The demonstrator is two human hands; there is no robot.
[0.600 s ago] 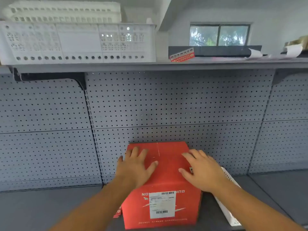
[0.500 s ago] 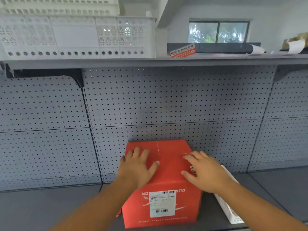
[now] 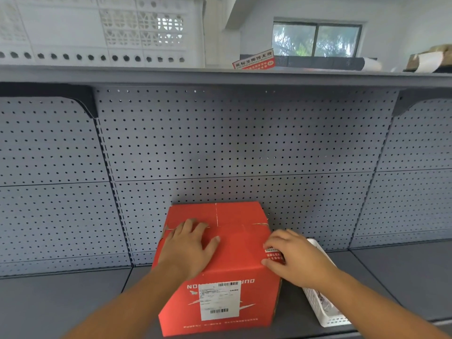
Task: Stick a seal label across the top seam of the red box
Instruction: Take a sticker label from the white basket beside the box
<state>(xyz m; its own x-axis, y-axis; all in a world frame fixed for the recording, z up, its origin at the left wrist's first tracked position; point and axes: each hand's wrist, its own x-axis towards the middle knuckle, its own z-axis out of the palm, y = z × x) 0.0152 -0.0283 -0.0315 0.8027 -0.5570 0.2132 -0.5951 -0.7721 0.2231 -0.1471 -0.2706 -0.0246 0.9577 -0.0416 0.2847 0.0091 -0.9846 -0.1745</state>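
My left hand (image 3: pixel 188 248) is lying flat and spread on top of the red box (image 3: pixel 220 267), palm down with the fingers fanned toward the back, gripping nothing. My right hand (image 3: pixel 297 256) is curling loosely over the box's right top edge, with the fingertips (image 3: pixel 267 245) and thumb touching a red and white seal label (image 3: pixel 274 255) that is sitting on that edge; whether I am pinching it or only pressing it down, I cannot tell. The box is sitting on the grey lower shelf (image 3: pixel 61 302), its back close to the pegboard wall (image 3: pixel 232 148). Its top seam (image 3: pixel 216 215) is showing as a thin pale line running from the far edge toward me, and a white shipping label (image 3: pixel 219 300) is covering part of the front face. Just to the right of the box, a white slotted basket (image 3: pixel 322 307) is resting on the same shelf, partly hidden under my right forearm. Above the box, on the upper shelf (image 3: pixel 220 75), another red seal label (image 3: pixel 254 60) is propped up, with a white crate (image 3: pixel 102 33) off to its left.
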